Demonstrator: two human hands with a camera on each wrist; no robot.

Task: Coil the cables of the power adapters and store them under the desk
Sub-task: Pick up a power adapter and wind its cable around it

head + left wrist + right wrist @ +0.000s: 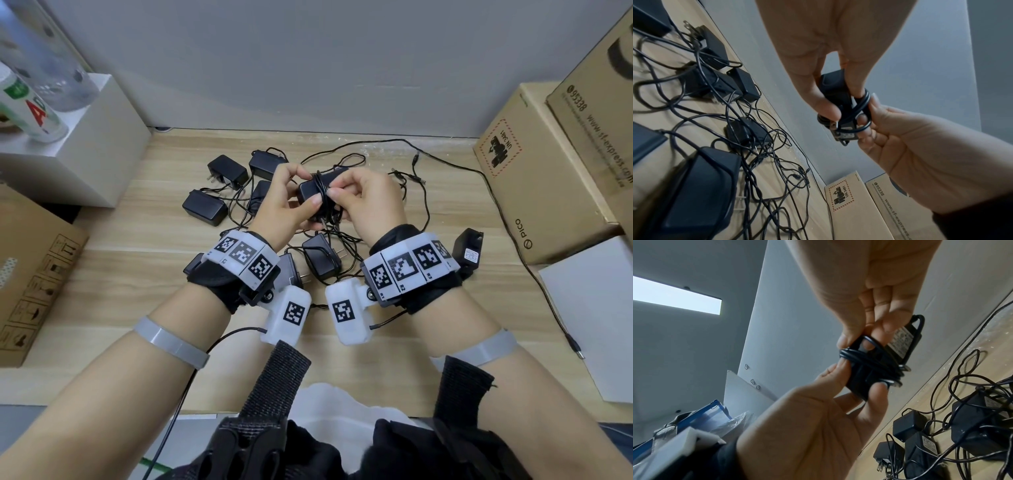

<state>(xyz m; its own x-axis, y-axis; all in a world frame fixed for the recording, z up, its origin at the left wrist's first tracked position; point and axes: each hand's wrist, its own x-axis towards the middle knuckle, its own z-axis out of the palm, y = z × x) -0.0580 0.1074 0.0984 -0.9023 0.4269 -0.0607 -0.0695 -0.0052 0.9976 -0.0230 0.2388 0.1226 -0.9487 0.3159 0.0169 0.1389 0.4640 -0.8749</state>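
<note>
A black power adapter [308,195] is held above the wooden desk [394,359], with its thin black cable [321,192] wound in several turns around the body. My left hand [305,188] grips the adapter [835,97] between thumb and fingers. My right hand [337,192] pinches a loop of the cable [864,105] against the adapter's side. The wound cable [865,356] and the label side of the adapter [900,340] show in the right wrist view. Several other black adapters [227,171] lie on the desk in a tangle of loose cables [346,236].
Cardboard boxes [534,171] stand at the right, with a white box [596,308] in front of them. A white box [99,137] carrying bottles and a cardboard box [34,274] stand at the left. One long cable runs right to a barrel plug [577,349]. A grey wall closes the back.
</note>
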